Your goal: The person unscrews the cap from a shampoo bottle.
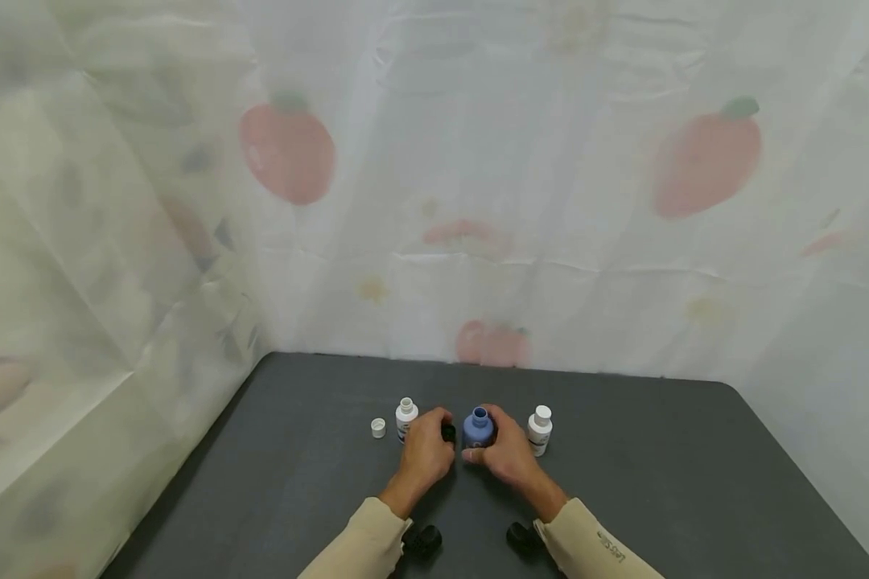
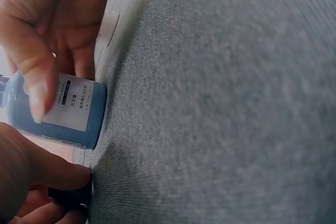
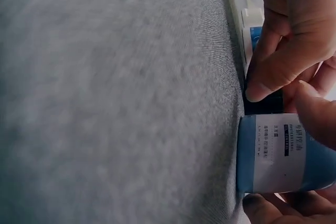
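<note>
A blue bottle (image 1: pixel 478 434) with an uncapped neck stands upright on the table, its white printed label (image 3: pixel 278 153) showing in the right wrist view. My right hand (image 1: pixel 510 452) holds it from the right, thumb in front and fingers around the far side. Just left of the bottle, my left hand (image 1: pixel 427 450) pinches a dark cap (image 2: pixel 71 195) between thumb and fingers, down at the tabletop. Beside the left hand stands an uncapped white bottle (image 1: pixel 405 412), partly hidden by that hand. A capped white bottle (image 1: pixel 540 428) stands right of my right hand.
A small white cap (image 1: pixel 378 428) lies on the dark grey table (image 1: pixel 319 482), left of the uncapped white bottle. Behind the table hangs a pale curtain (image 1: pixel 550 305) with a fruit print; another sheet runs along the left side. Black wrist devices (image 1: pixel 426 540) sit below both forearms.
</note>
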### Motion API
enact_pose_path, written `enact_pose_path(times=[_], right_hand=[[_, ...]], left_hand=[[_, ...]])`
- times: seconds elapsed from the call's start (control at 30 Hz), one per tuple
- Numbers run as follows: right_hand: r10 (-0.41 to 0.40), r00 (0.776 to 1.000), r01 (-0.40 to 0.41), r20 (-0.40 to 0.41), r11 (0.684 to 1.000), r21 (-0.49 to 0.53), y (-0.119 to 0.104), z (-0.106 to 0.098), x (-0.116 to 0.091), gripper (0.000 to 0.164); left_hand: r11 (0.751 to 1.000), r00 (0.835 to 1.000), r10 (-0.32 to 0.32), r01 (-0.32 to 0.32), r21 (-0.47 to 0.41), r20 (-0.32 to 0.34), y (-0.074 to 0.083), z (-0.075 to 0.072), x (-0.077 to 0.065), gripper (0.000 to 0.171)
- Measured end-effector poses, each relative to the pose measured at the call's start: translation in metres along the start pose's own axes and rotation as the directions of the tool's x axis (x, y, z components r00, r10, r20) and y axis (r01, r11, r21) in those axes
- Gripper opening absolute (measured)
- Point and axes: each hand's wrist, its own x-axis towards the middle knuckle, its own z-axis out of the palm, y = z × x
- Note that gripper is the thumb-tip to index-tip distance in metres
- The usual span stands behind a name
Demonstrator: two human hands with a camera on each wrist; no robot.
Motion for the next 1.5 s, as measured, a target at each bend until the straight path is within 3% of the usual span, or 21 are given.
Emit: enact_pose_path(times=[0.2, 0.4, 0.67, 1.1, 1.23, 1.5], right_hand=[[-0.021, 0.999, 0.021, 0.024, 0.999, 0.025, -0.005, -0.007, -0.006, 0.084], [-0.038, 0.999, 0.038, 0.001, 0.999, -0.009, -0.015, -0.016, -0.014, 0.08], [-0.09, 0.996, 0.09, -0.002, 0.995, 0.047, -0.029, -0.027, -0.024, 0.075], [-0.124, 0.992, 0.122, 0.02, 0.99, 0.075, -0.044, -0.051, -0.039, 0.074], [-0.161, 0.987, 0.16, 0.007, 0.985, 0.065, -0.049, -0.06, -0.044, 0.073], [-0.226, 0.972, 0.231, -0.069, 0.969, 0.092, -0.045, -0.08, -0.051, 0.076]], left_hand=[[1.0, 0.999, 0.008, -0.009, 0.016, 0.032, 0.002, -0.005, -0.003, 0.043], [0.999, 0.997, 0.044, -0.044, -0.001, 0.057, 0.001, -0.009, -0.005, 0.053], [0.999, 0.997, 0.038, -0.036, -0.028, 0.061, 0.004, -0.019, -0.01, 0.061], [0.99, 0.999, 0.043, -0.041, -0.133, 0.012, 0.041, -0.042, -0.013, 0.067], [0.981, 0.997, 0.077, -0.08, -0.174, -0.024, 0.053, -0.042, -0.01, 0.067], [0.955, 0.99, 0.138, -0.136, -0.264, -0.01, 0.081, -0.035, -0.006, 0.065]])
